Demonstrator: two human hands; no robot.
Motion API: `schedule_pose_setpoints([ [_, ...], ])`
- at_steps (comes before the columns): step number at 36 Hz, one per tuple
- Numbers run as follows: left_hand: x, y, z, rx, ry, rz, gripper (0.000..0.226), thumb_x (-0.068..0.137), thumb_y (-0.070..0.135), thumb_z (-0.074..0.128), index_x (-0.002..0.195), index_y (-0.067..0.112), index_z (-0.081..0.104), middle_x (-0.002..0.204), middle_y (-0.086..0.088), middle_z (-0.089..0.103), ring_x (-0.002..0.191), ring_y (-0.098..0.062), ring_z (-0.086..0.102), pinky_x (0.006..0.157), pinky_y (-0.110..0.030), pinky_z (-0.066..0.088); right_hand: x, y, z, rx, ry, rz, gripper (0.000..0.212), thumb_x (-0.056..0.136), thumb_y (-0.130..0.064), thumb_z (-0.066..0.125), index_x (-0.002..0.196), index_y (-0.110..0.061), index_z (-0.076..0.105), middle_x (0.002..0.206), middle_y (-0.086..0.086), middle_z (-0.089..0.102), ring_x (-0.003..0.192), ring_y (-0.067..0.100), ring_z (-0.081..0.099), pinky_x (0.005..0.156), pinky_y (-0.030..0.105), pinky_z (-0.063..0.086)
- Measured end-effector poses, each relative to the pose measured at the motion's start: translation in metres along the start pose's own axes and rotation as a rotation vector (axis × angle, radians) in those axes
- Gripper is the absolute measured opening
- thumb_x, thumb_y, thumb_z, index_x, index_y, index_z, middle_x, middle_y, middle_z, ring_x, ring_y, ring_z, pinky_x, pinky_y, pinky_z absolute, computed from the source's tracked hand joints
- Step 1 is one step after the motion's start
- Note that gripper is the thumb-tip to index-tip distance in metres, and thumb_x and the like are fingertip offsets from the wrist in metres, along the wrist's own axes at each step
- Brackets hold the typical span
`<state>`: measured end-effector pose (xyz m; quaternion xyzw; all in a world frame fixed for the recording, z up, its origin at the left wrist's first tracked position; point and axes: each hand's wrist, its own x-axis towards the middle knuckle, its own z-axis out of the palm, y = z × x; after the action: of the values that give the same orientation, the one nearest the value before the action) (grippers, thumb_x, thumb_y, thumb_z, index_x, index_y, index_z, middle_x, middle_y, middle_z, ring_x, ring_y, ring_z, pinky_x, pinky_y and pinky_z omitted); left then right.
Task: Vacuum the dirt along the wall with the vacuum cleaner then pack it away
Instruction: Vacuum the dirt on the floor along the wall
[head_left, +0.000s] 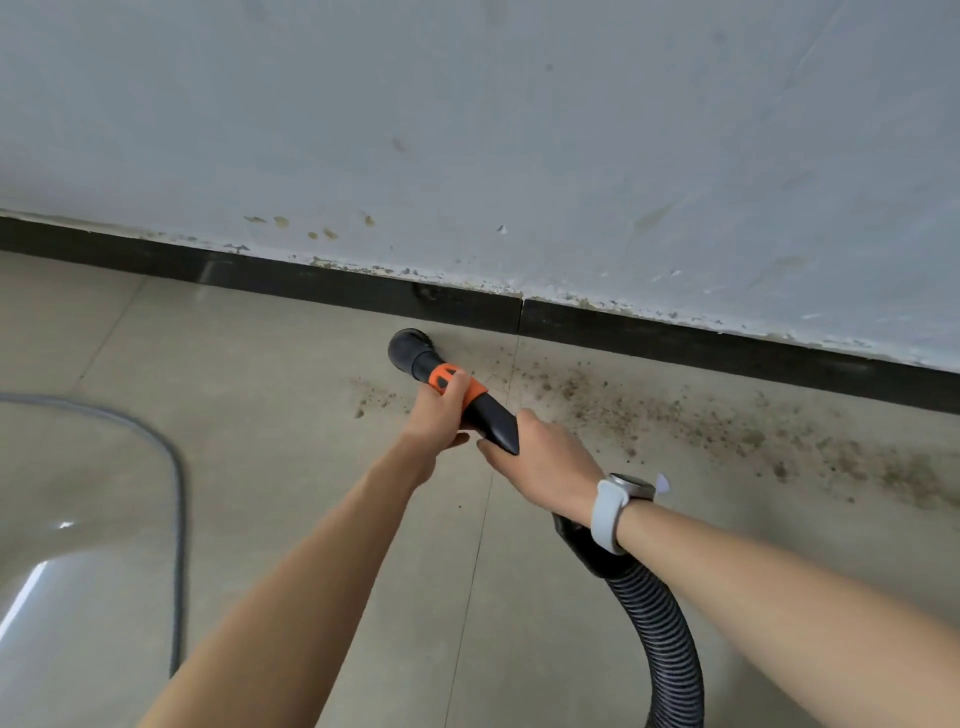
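The vacuum cleaner shows only in part: its black nozzle (415, 353) with an orange collar (457, 382), and a ribbed black hose (660, 623) that runs down and off the bottom edge. The round nozzle head sits low at the floor (260, 467), just beside the black skirting board (363, 296) at the foot of the wall (467, 130).

The left hand (439, 421) grips the nozzle at the orange collar, its thumb laid over the top and its fingers curled underneath. The right hand (545, 462) holds the black tube just behind it, fingers wrapped round the underside; only the back of this hand shows. A white watch (618, 506) sits on the right wrist.

Brown dirt (701, 426) lies scattered over the floor tiles in a band along the skirting board, thickest to the right of the nozzle and stretching toward the right edge. A smaller patch of crumbs (371, 397) lies just left of the left hand.

The wall is pale, with chipped and stained paint just above the skirting board. A grey cable (179, 519) curves across the floor at the left, well apart from the hands.
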<state>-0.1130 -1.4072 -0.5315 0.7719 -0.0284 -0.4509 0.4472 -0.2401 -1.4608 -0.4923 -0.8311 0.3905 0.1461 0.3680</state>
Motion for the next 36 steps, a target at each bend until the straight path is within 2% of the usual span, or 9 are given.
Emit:
schedule_pose_setpoints([
  [7,0.0,0.001,0.076,0.042,-0.162,-0.006,0.049,0.096,0.042,0.044,0.133,0.011,0.035,0.126,-0.011,0.054,0.109,-0.024,0.058,0.079,-0.032,0.052,-0.028,0.064,-0.024,-0.009,0.092,0.099,0.03,0.094,-0.049,0.045,0.099,-0.02,0.042,0.075,-0.003,0.055,0.062,0.015,0.052,0.061,0.032,0.044],
  [9,0.0,0.0,0.09,0.031,-0.16,-0.011,0.049,0.095,0.042,0.045,0.133,0.011,0.036,0.125,-0.011,0.054,0.108,-0.024,0.058,0.08,-0.032,0.053,-0.032,0.077,-0.025,-0.032,0.124,0.106,0.029,0.094,-0.05,0.045,0.101,-0.021,0.041,0.075,-0.005,0.053,0.066,0.017,0.054,0.068,0.036,0.049],
  [12,-0.004,-0.003,0.098,-0.023,-0.134,-0.021,0.046,0.094,0.039,0.046,0.13,0.012,0.039,0.125,-0.012,0.055,0.108,-0.025,0.059,0.081,-0.035,0.055,-0.034,0.081,-0.024,-0.075,0.142,0.082,0.028,0.095,-0.047,0.045,0.098,-0.021,0.037,0.072,-0.007,0.049,0.064,0.017,0.051,0.065,0.036,0.048],
  [16,-0.002,-0.006,0.081,-0.081,-0.047,0.007,0.042,0.096,0.034,0.046,0.13,0.011,0.041,0.123,-0.011,0.056,0.108,-0.026,0.059,0.084,-0.037,0.055,-0.025,0.064,-0.018,-0.12,0.145,-0.009,0.029,0.096,-0.045,0.045,0.1,-0.017,0.038,0.074,-0.004,0.049,0.061,0.019,0.051,0.052,0.031,0.04],
  [19,0.008,-0.005,0.055,-0.16,0.039,0.033,0.037,0.096,0.03,0.044,0.128,0.01,0.042,0.119,-0.013,0.057,0.105,-0.026,0.06,0.075,-0.034,0.055,-0.009,0.039,-0.014,-0.164,0.148,-0.088,0.031,0.097,-0.042,0.046,0.107,-0.014,0.042,0.071,-0.006,0.044,0.055,0.014,0.045,0.045,0.029,0.03],
  [23,0.02,0.005,0.017,-0.257,0.14,0.066,0.024,0.098,0.024,0.041,0.116,0.009,0.045,0.1,-0.011,0.056,0.082,-0.019,0.059,0.062,-0.029,0.052,0.017,-0.001,-0.005,-0.205,0.153,-0.163,0.034,0.097,-0.039,0.048,0.113,-0.009,0.045,0.091,0.007,0.059,0.073,0.029,0.053,0.058,0.032,0.034],
  [25,0.027,0.007,-0.002,-0.289,0.182,0.063,0.021,0.099,0.024,0.04,0.114,0.01,0.046,0.096,-0.01,0.055,0.077,-0.017,0.058,0.058,-0.029,0.049,0.03,-0.018,0.003,-0.222,0.172,-0.191,0.032,0.097,-0.036,0.049,0.114,-0.009,0.046,0.096,0.009,0.062,0.083,0.031,0.061,0.06,0.033,0.034],
  [32,0.045,0.004,-0.049,-0.315,0.267,0.051,0.029,0.099,0.027,0.04,0.124,0.013,0.045,0.109,-0.013,0.054,0.085,-0.021,0.058,0.06,-0.031,0.049,0.052,-0.058,0.026,-0.294,0.181,-0.264,0.026,0.099,-0.022,0.046,0.118,-0.004,0.045,0.108,0.015,0.065,0.095,0.034,0.063,0.063,0.035,0.034],
  [36,0.04,0.004,-0.043,-0.286,0.232,0.054,0.035,0.099,0.028,0.04,0.129,0.011,0.043,0.113,-0.014,0.054,0.095,-0.025,0.058,0.06,-0.031,0.05,0.046,-0.051,0.023,-0.269,0.183,-0.252,0.027,0.099,-0.028,0.047,0.115,-0.005,0.045,0.102,0.013,0.064,0.078,0.03,0.055,0.061,0.035,0.034],
])
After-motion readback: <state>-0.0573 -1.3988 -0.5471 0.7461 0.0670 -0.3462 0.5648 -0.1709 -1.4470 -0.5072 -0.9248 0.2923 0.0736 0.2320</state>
